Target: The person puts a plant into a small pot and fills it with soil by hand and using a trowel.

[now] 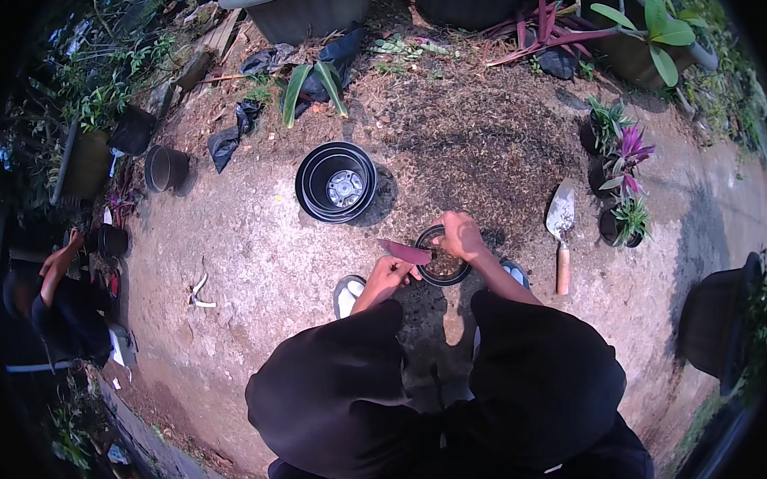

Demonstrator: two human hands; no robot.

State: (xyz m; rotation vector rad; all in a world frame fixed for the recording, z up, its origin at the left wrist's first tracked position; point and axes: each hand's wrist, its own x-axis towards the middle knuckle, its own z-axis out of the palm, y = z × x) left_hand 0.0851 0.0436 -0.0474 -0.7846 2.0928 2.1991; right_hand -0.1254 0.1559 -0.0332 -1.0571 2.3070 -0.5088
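Note:
A small round black plastic pot point(445, 276) with brown soil mix point(445, 262) inside stands between my feet. My left hand point(385, 279) is at its left side, the fingers by a long purple leaf point(404, 251) that reaches over the rim; whether it grips the leaf or the pot is unclear. My right hand point(458, 235) is bent over the pot's far right rim, its fingertips at the soil and partly hidden. Beyond the hands, nested empty black pots point(303, 201) stand on the ground. To the right lies a trowel point(561, 232) with a pale metal blade and wooden handle.
Small potted plants point(630, 219) line the right side. Loose soil mix point(482, 139) covers the ground ahead. A pair of pruning shears point(199, 292) lies left. Another person point(57, 273) works at the far left. Large planters point(309, 15) stand at the back.

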